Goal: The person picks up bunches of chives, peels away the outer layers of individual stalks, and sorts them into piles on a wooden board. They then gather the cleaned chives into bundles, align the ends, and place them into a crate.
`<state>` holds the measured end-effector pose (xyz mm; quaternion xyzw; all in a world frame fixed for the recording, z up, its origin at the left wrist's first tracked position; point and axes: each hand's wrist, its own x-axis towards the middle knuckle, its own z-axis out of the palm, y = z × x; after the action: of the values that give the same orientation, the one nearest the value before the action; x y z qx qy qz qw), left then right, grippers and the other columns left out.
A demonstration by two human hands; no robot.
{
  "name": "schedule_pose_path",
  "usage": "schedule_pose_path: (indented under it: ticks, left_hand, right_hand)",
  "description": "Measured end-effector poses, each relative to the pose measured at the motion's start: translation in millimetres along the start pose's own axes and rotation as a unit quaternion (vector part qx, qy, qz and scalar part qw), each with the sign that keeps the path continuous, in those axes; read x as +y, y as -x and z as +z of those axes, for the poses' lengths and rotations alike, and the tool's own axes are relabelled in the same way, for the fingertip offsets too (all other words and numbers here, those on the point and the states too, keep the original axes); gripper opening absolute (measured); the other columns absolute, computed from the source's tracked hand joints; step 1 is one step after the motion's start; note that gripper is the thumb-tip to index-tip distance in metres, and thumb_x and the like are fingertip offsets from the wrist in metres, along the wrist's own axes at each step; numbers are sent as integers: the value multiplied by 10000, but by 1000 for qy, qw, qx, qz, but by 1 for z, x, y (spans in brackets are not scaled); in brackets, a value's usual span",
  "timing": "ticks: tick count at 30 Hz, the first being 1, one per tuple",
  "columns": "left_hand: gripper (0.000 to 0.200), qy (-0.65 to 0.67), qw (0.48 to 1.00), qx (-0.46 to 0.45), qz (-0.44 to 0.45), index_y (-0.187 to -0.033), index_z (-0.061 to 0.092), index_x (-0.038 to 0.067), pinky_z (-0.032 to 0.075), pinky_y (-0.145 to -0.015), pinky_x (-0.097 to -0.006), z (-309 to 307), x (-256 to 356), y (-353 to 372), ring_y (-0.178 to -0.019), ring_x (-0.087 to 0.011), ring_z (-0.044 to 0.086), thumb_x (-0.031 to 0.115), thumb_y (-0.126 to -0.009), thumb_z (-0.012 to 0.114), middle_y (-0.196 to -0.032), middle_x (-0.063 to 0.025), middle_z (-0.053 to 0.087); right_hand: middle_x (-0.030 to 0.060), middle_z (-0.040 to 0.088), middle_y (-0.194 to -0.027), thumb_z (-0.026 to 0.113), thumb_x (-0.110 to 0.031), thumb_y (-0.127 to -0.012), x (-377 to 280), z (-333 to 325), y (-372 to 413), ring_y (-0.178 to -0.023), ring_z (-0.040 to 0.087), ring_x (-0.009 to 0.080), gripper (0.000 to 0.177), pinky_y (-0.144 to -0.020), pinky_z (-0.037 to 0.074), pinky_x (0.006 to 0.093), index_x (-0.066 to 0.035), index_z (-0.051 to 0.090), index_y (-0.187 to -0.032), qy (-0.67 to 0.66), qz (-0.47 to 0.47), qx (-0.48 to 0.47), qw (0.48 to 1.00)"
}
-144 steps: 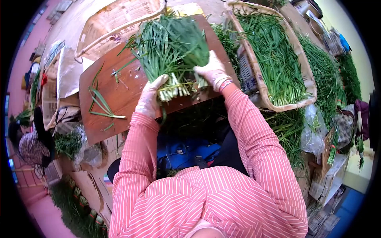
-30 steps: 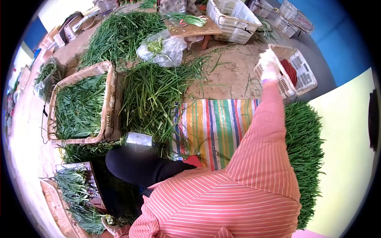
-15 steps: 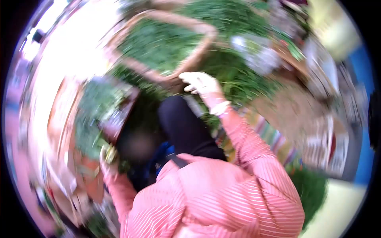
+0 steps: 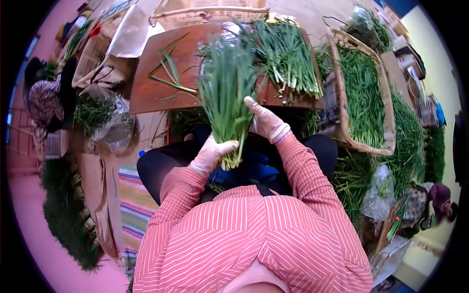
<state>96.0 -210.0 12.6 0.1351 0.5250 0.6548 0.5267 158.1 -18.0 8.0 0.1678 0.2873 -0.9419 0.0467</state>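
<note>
A bunch of long green stalks stands upright in front of my chest, its pale cut ends pointing down toward me. My left hand, in a pale glove, is wrapped round the lower part, thumb across the stalks. At the bunch's right side is my right hand, also gloved, its thumb raised and its palm facing the stalks; its other fingers are partly hidden behind them. Beyond my hands, a brown board carries another pile of green stalks at its right and a few loose stalks at its left.
A basket full of greens stands at the right, with more greens and a plastic bag near it. Bundled greens lie at the far left. A striped mat is beside me. Other people sit at both edges.
The view has swung from the basket to the board. My left hand now holds a large bunch upright, and my right hand has come from beside the basket to the bunch.
</note>
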Motion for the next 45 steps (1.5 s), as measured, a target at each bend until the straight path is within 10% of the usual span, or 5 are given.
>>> schedule_pose_path:
  ticks: [8, 16, 21, 28, 45]
  left_hand:
    - [598, -330, 941, 27, 72, -1225, 467, 0, 367, -972, -310, -9, 27, 2, -1098, -197, 481, 114, -691, 710, -1160, -101, 518]
    - [878, -159, 979, -2, 128, -1370, 314, 20, 350, -1004, -313, -9, 69, -27, -1131, -176, 480, 189, -670, 816, -1214, -82, 530]
    - [364, 49, 984, 91, 147, -1215, 536, 15, 479, -773, -219, 7, 86, -61, -848, -67, 576, 145, -885, 618, -972, -14, 627]
    - [309, 227, 941, 83, 235, -1217, 484, -42, 414, -1002, -405, -23, 79, -85, -1091, -313, 562, 84, -936, 455, -1190, -205, 560]
    - [386, 159, 983, 39, 87, -1287, 491, 28, 401, -962, -297, -29, 71, -109, -1131, -147, 508, 213, -949, 467, -1245, -65, 547]
  right_hand:
    - [78, 616, -1147, 686, -398, -809, -32, 25, -51, -1017, 600, 213, 538, -907, 482, 388, -72, 539, -1211, -22, -54, 25, 998]
    - [82, 676, -927, 629, -181, -850, -73, 52, -65, -784, 660, 213, 227, -737, 554, 361, -47, 628, -1033, 30, -126, 101, 986]
    - [74, 675, -911, 631, -175, -846, -92, 47, -65, -787, 657, 206, 231, -731, 553, 353, -48, 628, -1039, 33, -154, 121, 980]
    - [66, 671, -954, 665, -164, -825, -111, 13, -57, -808, 651, 196, 249, -736, 553, 331, -50, 635, -1044, 10, -254, 192, 948]
    - [53, 662, -940, 658, -206, -826, -107, -2, -44, -777, 641, 177, 273, -721, 540, 314, -36, 635, -1038, -6, -237, 203, 950]
